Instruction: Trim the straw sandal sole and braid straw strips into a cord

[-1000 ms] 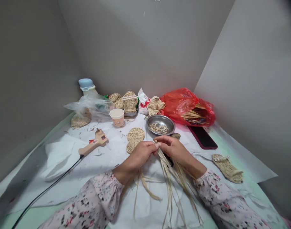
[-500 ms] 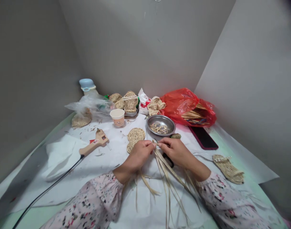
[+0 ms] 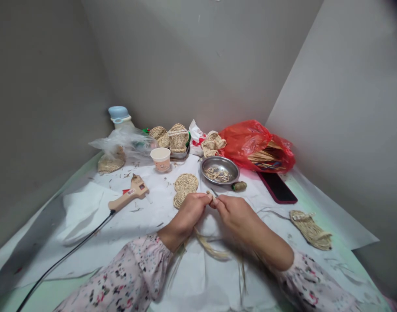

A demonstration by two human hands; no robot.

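My left hand (image 3: 193, 211) is closed, pinching a small straw piece (image 3: 209, 193) at the fingertips. Pale loose straw strands (image 3: 214, 252) hang and curl below my hands. My right hand (image 3: 234, 213) is closed close against the left fingertips. A thin metal tip (image 3: 213, 191) sticks out past its fingers, apparently of scissors; their handle is hidden in the palm. Just behind my left hand lies a coiled straw sole shape (image 3: 185, 187). Ahead of my right hand are a spool of thread (image 3: 239, 186) and a metal bowl (image 3: 235, 175) with straw scraps.
A glue gun (image 3: 129, 195) with a black cord lies left. Behind stand a paper cup (image 3: 160, 160), a blue-lidded bottle (image 3: 119, 116) and woven straw slippers (image 3: 178, 139). At right are a red bag (image 3: 242, 138) of straw, a phone (image 3: 277, 187) and a straw slipper (image 3: 310, 229).
The right hand has turned and closed more over its tool, hiding the black handle. The long strands that fanned out between my hands have swung down and back beneath them. The spool is now uncovered.
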